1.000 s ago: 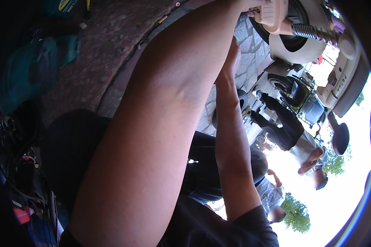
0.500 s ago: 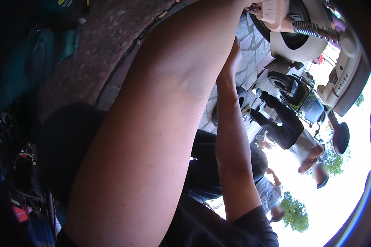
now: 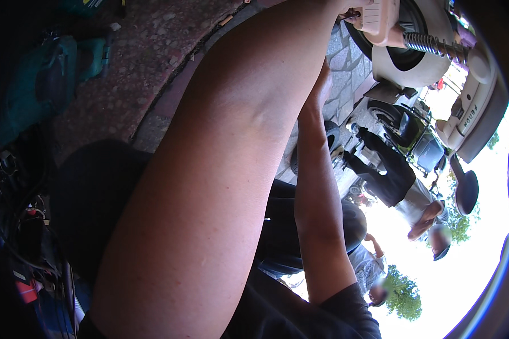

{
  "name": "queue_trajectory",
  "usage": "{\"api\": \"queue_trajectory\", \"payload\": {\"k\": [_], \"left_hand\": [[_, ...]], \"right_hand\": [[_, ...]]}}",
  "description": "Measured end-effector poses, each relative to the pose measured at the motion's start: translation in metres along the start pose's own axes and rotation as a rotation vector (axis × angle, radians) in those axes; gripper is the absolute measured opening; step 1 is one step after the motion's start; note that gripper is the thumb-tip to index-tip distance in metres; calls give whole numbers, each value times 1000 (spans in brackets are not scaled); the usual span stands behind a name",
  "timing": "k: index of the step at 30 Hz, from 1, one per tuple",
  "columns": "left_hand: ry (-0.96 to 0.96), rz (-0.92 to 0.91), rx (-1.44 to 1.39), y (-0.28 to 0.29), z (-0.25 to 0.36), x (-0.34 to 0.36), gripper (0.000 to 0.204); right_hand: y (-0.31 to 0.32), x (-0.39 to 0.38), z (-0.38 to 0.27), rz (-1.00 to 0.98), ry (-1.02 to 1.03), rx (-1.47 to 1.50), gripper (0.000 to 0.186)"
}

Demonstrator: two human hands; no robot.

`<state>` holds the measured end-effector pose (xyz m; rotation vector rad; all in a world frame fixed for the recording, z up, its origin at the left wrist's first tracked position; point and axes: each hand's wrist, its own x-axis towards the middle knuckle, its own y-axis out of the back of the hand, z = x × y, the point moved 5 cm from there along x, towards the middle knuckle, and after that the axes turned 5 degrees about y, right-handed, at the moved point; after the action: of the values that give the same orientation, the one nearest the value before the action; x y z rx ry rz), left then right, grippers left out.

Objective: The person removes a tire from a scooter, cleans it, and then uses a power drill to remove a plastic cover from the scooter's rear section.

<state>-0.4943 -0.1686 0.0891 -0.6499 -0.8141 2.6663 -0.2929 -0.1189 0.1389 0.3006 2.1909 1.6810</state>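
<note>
Pinkish scooter housing [image 3: 377,22] is at top edge of view, R of ctr, just beside a dark wheel [image 3: 419,28] & coil-spring shock [image 3: 435,46]. L hand [image 3: 350,4], mostly cut off up there, is right by the housing, can't tell if gripping; R hand [image 3: 322,87], part hidden behind L forearm [image 3: 209,175], also can't tell open/closed. Further out: round-ended mirror [image 3: 467,192], parked motorbike [image 3: 404,127], standing person w/ dark trousers [image 3: 395,181], teal item [image 3: 31,93] far L on reddish floor [image 3: 147,42].
</note>
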Motion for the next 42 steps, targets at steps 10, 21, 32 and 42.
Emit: {"api": "queue_trajectory", "payload": {"k": [10,21,32,42], "left_hand": [[-3,-3,12,-1,0,0,35],[-5,-5,41,-2,0,1,35],[-9,0,60,-2,1,0,35],[-7,8,95,-3,1,-1,36]], "right_hand": [[0,5,-14,-2,35,121,56],[-2,2,-24,-29,2,172,55],[-12,-4,-25,44,-57,206,54],[-10,-6,-27,10,-74,113,56]]}}
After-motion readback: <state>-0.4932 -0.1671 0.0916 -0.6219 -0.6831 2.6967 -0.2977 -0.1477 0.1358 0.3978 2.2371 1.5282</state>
